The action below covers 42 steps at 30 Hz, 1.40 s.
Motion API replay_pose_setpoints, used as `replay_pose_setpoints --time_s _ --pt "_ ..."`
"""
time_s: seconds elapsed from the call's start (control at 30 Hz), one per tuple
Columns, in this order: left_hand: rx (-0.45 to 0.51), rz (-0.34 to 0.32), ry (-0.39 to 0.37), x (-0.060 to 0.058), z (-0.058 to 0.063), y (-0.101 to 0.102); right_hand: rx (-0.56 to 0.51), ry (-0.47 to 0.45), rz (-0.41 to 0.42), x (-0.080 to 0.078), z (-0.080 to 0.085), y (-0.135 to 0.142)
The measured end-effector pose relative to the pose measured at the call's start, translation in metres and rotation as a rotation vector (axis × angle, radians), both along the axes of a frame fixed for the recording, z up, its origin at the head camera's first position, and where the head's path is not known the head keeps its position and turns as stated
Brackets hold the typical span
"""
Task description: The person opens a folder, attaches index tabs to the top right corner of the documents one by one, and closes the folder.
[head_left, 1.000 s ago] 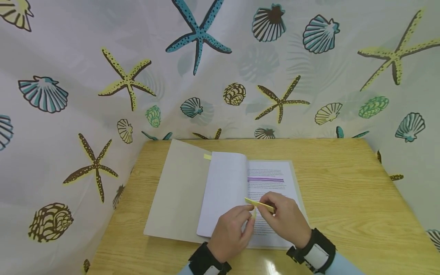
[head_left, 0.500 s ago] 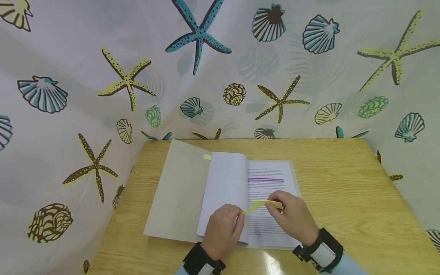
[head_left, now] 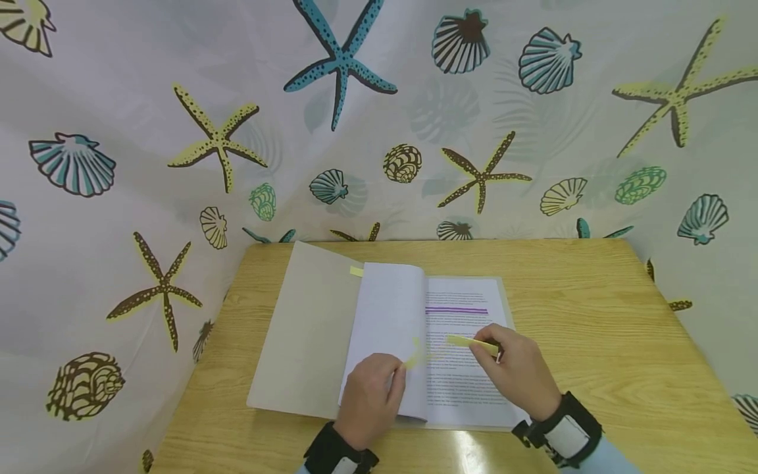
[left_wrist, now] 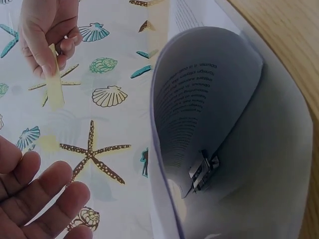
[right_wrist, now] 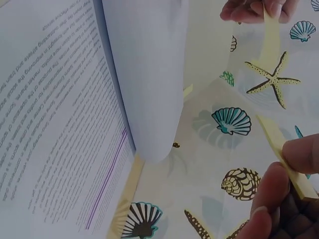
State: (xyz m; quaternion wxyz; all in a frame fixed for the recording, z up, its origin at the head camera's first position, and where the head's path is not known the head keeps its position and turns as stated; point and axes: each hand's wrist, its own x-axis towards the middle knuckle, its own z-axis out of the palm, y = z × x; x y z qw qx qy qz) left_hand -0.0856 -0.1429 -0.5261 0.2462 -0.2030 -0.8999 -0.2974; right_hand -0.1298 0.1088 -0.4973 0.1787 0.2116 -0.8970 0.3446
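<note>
In the head view my left hand [head_left: 370, 398] pinches a single yellow sticky tab [head_left: 411, 361] between thumb and finger; the strip is blurred there but shows clearly in the right wrist view, hanging down [right_wrist: 270, 42]. My right hand [head_left: 521, 372] grips a thin pad of yellow sticky tabs [head_left: 458, 340], its free end pointing left. Both hands hover over an open folder [head_left: 314, 336] of printed pages. The right-hand printed page [head_left: 462, 388] bears purple highlighted lines [head_left: 456, 310] near its top. Turned-over white pages [head_left: 387, 309] lie on the left.
Another yellow tab [head_left: 356, 270] sticks out at the top of the turned pages. A metal clip [left_wrist: 202, 173] shows inside the curled pages in the left wrist view. The folder lies on a wooden table [head_left: 598, 329], with a shell-patterned cloth [head_left: 367, 39] behind it.
My hands have moved apart, the left one leftward and the right one rightward. One tab has come off the pad and is now separate in my left fingers.
</note>
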Motion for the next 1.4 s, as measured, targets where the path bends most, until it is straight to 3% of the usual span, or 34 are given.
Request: replay_pose_setpoints --time_s 0.13,0.43,0.6,1.0,1.4 --pt "0.012 0.044 -0.009 0.001 -0.003 -0.008 0.007 -0.07 -0.053 -0.006 -0.004 0.016" --pt "0.008 0.059 -0.028 0.002 -0.007 -0.017 0.051 -0.37 -0.205 -0.035 -0.026 0.073" --pt "0.001 0.073 -0.012 0.002 -0.007 -0.017 0.058 -0.476 -0.258 -0.047 -0.041 0.102" --pt "0.01 0.065 -0.025 0.002 -0.008 -0.018 0.119 -0.569 -0.283 -0.058 -0.076 0.124" --pt "0.008 0.036 -0.015 0.001 -0.007 -0.019 0.209 -0.592 -0.352 -0.061 -0.08 0.123"
